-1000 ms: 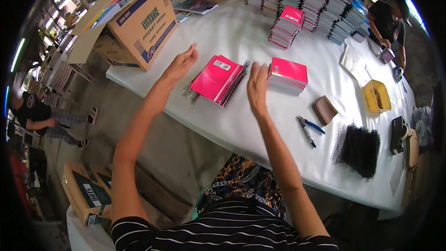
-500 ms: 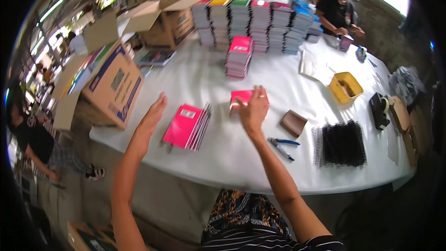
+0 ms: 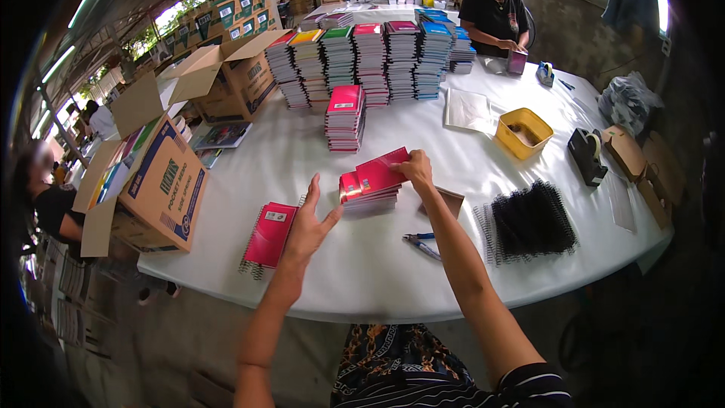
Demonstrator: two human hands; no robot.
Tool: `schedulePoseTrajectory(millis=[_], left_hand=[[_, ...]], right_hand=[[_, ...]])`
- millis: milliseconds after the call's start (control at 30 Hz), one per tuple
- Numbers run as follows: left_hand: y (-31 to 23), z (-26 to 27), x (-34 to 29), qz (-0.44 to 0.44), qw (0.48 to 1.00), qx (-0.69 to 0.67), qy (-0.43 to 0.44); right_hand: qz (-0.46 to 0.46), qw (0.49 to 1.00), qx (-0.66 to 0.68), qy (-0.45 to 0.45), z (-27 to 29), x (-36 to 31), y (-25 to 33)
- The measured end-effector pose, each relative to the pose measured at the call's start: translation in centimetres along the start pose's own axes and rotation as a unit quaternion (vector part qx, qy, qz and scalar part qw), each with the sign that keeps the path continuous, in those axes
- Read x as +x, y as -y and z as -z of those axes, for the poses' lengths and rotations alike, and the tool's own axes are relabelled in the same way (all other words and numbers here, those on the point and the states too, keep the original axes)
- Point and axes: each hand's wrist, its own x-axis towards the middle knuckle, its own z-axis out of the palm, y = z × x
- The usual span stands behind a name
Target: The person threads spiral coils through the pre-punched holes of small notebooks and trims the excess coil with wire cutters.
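My right hand (image 3: 418,169) pinches the upper right end of a red notebook (image 3: 384,169), which lies aslant over a short red-covered stack (image 3: 370,202). My left hand (image 3: 308,225) is open, thumb and fingers apart, just left of that stack and holding nothing. Beside it, a small pile of red spiral notebooks (image 3: 269,234) rests on the table, partly behind my left hand. Beyond the short stack stands a taller red notebook stack (image 3: 346,119). A brown block-like piece (image 3: 451,202) and blue-handled pliers (image 3: 423,246) lie near my right forearm, which partly covers them.
Black spiral coils (image 3: 530,221) and a yellow tub (image 3: 523,134) are to the right, with a tape dispenser (image 3: 587,157) beyond. Tall notebook stacks (image 3: 371,60) line the back. An open carton (image 3: 162,189) stands left. A co-worker (image 3: 495,15) handles something at the far right.
My right hand has taken hold of a red notebook's right end and tilted it on the stack. My left hand has moved right, past the spiral notebooks. The head view has shifted up.
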Motion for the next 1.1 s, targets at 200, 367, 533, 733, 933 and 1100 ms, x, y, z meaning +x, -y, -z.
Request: schedulePoseTrajectory(millis=[200,367,533,733,933,1100], left_hand=[[-0.1,-3.4,-3.1,0.057,0.966,-0.250,-0.017],[5.2,-6.2,-7.6,0.035,0.972,-0.220,0.073],[3.7,-5.2,-7.3,-0.032,0.996,-0.065,0.046],[-2.2,-9.1,-5.6,-0.209,0.874,0.422,0.120],[-2.2,-11.0,-4.9,-0.048,0.860,0.434,0.263],[-3.0,-9.6,-3.8,-0.069,0.829,0.417,0.366]], right_hand=[[0.179,0.909,0.360,0.112,1.0,-14.8,-0.7],[0.134,0.937,0.273,0.173,-1.1,-21.9,-5.9],[0.165,0.952,0.209,0.152,-0.3,-21.5,-5.6],[0.222,0.930,0.256,0.140,-1.1,-20.7,-7.2],[0.197,0.978,0.014,-0.073,8.6,-15.4,-11.3],[0.153,0.901,-0.342,-0.218,12.0,-12.7,-12.3]])
